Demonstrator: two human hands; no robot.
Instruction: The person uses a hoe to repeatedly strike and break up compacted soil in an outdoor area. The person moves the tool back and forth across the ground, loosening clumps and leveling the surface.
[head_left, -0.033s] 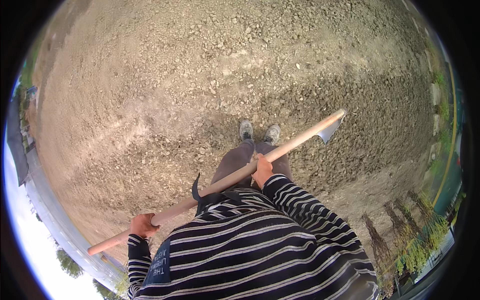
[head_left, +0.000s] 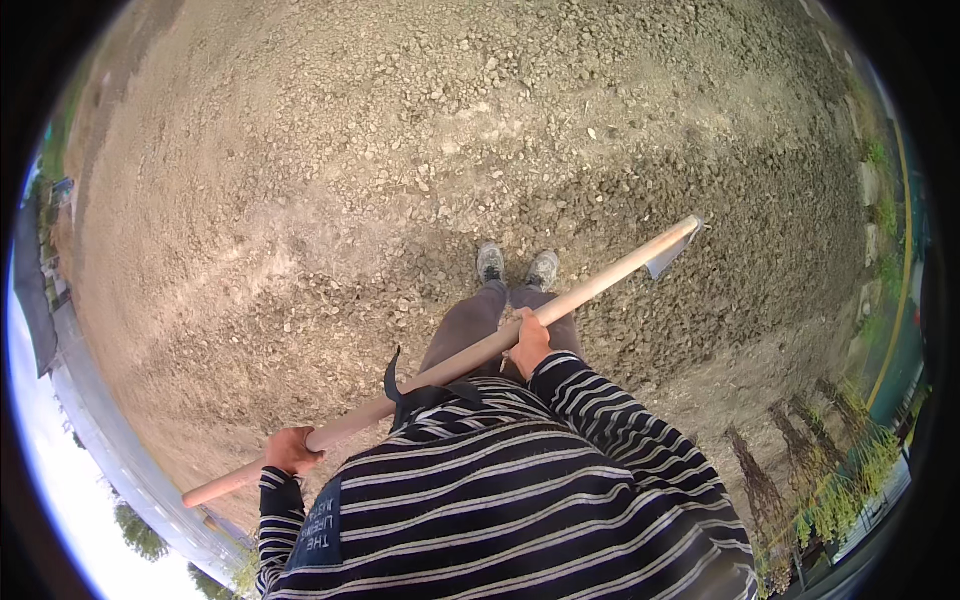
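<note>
A hoe with a long pale wooden handle (head_left: 470,357) lies slantwise across the front of my body. My left hand (head_left: 291,452) is closed around the handle near its butt end at the lower left. Farther up the shaft, in front of my thighs, my right hand (head_left: 530,345) grips it with the fingers wrapped round. The grey metal blade (head_left: 671,253) sits at the upper right end, held off the soil and angled downward. A dark strap (head_left: 392,378) at my waist sticks up beside the handle.
Loose, cloddy soil (head_left: 400,180) spreads all around, darker to the right. My shoes (head_left: 542,269) stand side by side on it. Leafy uprooted-looking plants (head_left: 850,470) lie at the lower right. A pale paved strip (head_left: 110,420) runs along the left edge.
The hoe has shifted slightly to the right along with both hands, its blade end a little farther right and turned more edge-on. Both hands keep their grip; my feet stay put.
</note>
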